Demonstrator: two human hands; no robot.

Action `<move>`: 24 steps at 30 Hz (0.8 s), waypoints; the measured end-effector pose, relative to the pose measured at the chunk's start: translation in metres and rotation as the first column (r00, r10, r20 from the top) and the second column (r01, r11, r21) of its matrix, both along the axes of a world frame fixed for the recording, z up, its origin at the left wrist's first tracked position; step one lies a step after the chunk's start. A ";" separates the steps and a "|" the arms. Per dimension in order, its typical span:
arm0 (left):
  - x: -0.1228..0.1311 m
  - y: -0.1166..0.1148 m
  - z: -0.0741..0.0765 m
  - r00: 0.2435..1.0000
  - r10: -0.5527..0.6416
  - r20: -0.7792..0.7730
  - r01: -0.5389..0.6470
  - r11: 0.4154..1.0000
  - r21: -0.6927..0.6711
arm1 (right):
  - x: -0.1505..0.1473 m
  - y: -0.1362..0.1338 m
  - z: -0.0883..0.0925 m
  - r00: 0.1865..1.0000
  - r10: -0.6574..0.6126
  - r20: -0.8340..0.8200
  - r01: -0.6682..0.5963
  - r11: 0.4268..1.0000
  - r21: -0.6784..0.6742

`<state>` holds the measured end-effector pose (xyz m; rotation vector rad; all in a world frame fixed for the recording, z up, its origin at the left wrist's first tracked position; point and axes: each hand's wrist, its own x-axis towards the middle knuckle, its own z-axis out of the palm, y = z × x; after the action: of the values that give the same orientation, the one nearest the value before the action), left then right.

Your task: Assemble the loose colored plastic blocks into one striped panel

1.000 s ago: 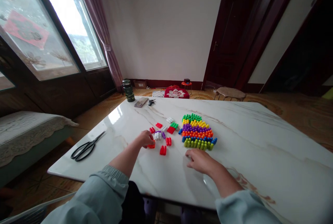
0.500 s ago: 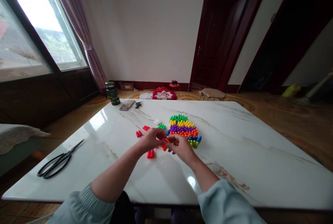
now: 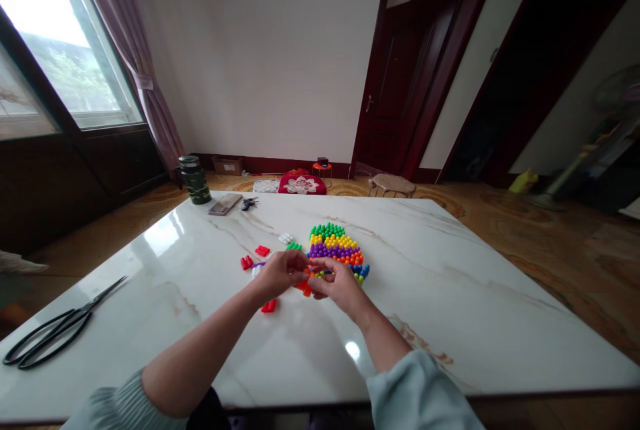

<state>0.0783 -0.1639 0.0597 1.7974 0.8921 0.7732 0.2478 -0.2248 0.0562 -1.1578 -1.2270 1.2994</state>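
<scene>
My left hand [image 3: 284,275] and my right hand [image 3: 341,285] meet over the table, thumbs and fingers pinched close together. Orange plastic beads [image 3: 306,289] show between the fingertips of both hands, partly covered by them. Just beyond lies a block of rounded beads [image 3: 334,248] in rows of green, yellow, purple, orange and blue. Red bead pieces [image 3: 269,306] lie by my left hand, with more red pieces [image 3: 247,262] farther left. White beads [image 3: 286,238] and loose green beads [image 3: 294,247] rest behind the left hand. Part of the bead block's near edge is hidden by my right hand.
Black-handled scissors [image 3: 65,327] lie on the left of the marble-patterned table [image 3: 480,323]. Along the far left edge are a camouflage flask [image 3: 195,180], a phone [image 3: 225,204] and keys [image 3: 249,203]. A round stool [image 3: 393,184] stands beyond the table.
The view has turned a little to the right, so everything sits farther left in it. Both hands stay together at the orange beads, with fingertips slightly shifted.
</scene>
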 end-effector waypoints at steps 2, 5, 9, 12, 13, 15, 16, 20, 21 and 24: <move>0.002 -0.001 -0.001 0.999 0.004 0.043 -0.003 0.999 -0.036 | 0.001 -0.001 0.003 0.998 0.049 -0.033 -0.050 0.999 -0.023; 0.006 -0.003 -0.006 0.997 0.051 0.052 -0.047 0.996 -0.080 | 0.000 -0.002 0.005 0.998 0.049 -0.046 -0.051 0.997 -0.062; 0.012 -0.006 -0.012 0.994 0.114 0.002 -0.113 0.991 -0.076 | -0.004 -0.004 0.003 0.999 -0.033 -0.026 0.029 0.990 -0.137; 0.016 -0.008 -0.012 0.987 0.144 -0.076 -0.142 0.989 0.027 | -0.009 -0.006 0.000 0.995 -0.096 -0.022 0.091 0.981 -0.173; 0.018 -0.009 -0.011 0.982 0.161 -0.097 -0.156 0.986 0.055 | -0.010 -0.006 0.000 0.993 -0.119 -0.021 0.113 0.978 -0.177; 0.021 -0.010 -0.007 0.974 0.197 -0.116 -0.185 0.977 0.105 | -0.013 -0.007 0.001 0.988 -0.152 -0.023 0.146 0.975 -0.170; 0.023 -0.011 -0.005 0.971 0.208 -0.113 -0.194 0.973 0.127 | -0.013 -0.007 0.002 0.987 -0.159 -0.025 0.153 0.976 -0.157; 0.027 -0.015 0.002 0.982 0.183 -0.040 -0.179 0.980 0.088 | -0.006 -0.004 0.009 0.981 -0.194 0.008 0.194 0.976 -0.096; 0.028 -0.015 0.003 0.986 0.167 -0.018 -0.166 0.984 0.059 | 0.000 -0.002 0.010 0.975 -0.222 0.034 0.224 0.972 -0.076; 0.024 -0.015 0.006 0.991 0.137 0.011 -0.137 0.990 0.021 | 0.033 0.011 0.006 0.896 -0.414 0.159 0.409 0.910 0.062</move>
<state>0.1026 -0.1790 0.0658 1.7639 1.0125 0.8802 0.2811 -0.2133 0.0618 -1.4406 -1.0384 0.8771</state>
